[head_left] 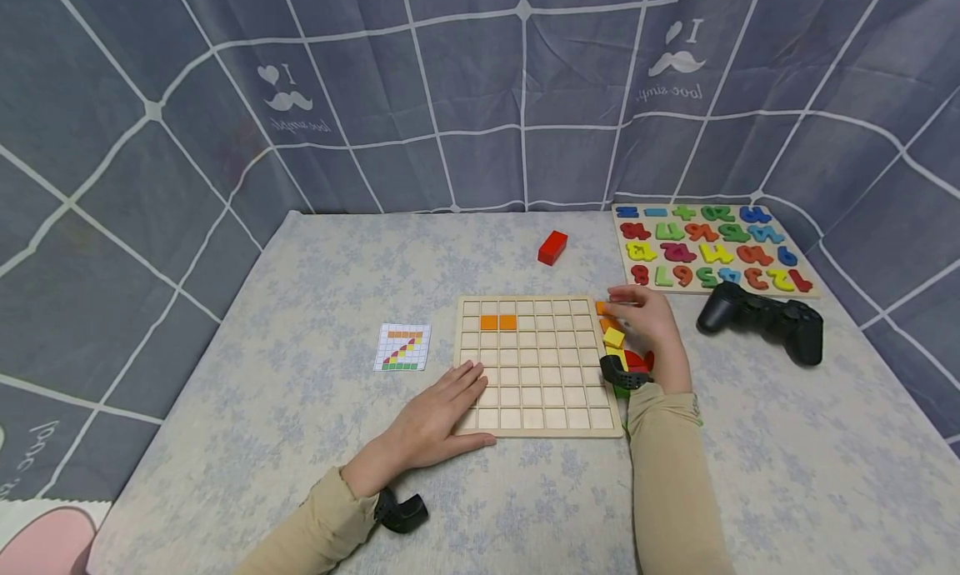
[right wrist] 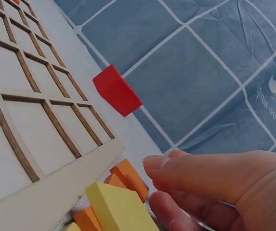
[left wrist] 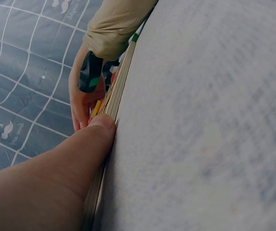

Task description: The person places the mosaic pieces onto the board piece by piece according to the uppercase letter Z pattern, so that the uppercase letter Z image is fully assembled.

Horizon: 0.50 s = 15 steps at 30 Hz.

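My left hand [head_left: 438,417] lies with fingers spread over the lower left corner of a wooden grid board [head_left: 540,432], thumb along its front edge. Two orange square tiles [head_left: 498,322] sit side by side in the second row of the board. My right hand [head_left: 647,315] is at the board's right side, fingertips right at an orange block [right wrist: 130,178]. Its fingers are loosely bent, with nothing visible between them in the right wrist view. A yellow block [right wrist: 121,207] is just in front of the orange one. Red blocks [head_left: 636,362] lie partly hidden under the right wrist.
A pattern card [head_left: 402,347] with coloured squares lies left of the board. Behind the board stands a red block [head_left: 552,247]. At the right are a black game controller [head_left: 761,321] and a number puzzle board [head_left: 705,290]. A grid-patterned curtain [head_left: 480,92] hangs behind the table.
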Motion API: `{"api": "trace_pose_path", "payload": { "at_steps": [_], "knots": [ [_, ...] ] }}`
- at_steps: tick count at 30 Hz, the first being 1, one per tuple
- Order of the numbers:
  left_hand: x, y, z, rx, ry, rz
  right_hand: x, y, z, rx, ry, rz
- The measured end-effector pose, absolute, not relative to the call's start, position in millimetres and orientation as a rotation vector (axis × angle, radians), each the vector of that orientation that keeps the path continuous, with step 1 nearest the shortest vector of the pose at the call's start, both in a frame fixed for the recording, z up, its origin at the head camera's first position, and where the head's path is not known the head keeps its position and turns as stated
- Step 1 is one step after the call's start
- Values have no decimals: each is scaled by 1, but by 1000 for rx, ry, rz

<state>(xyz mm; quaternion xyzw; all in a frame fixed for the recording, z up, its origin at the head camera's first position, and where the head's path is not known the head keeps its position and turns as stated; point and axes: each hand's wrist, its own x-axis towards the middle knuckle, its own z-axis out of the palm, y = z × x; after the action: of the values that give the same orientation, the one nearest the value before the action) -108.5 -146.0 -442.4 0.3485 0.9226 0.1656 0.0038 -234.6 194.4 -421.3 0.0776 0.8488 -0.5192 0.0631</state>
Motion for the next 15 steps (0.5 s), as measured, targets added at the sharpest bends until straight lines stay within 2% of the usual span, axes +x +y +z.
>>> {"api": "trace_pose_path", "payload": {
  "at_steps": [15],
  "knots": [
    [-109,-146,-442,1078,2880,536,-238,195,-430,280,2622,-1482]
  ]
}}
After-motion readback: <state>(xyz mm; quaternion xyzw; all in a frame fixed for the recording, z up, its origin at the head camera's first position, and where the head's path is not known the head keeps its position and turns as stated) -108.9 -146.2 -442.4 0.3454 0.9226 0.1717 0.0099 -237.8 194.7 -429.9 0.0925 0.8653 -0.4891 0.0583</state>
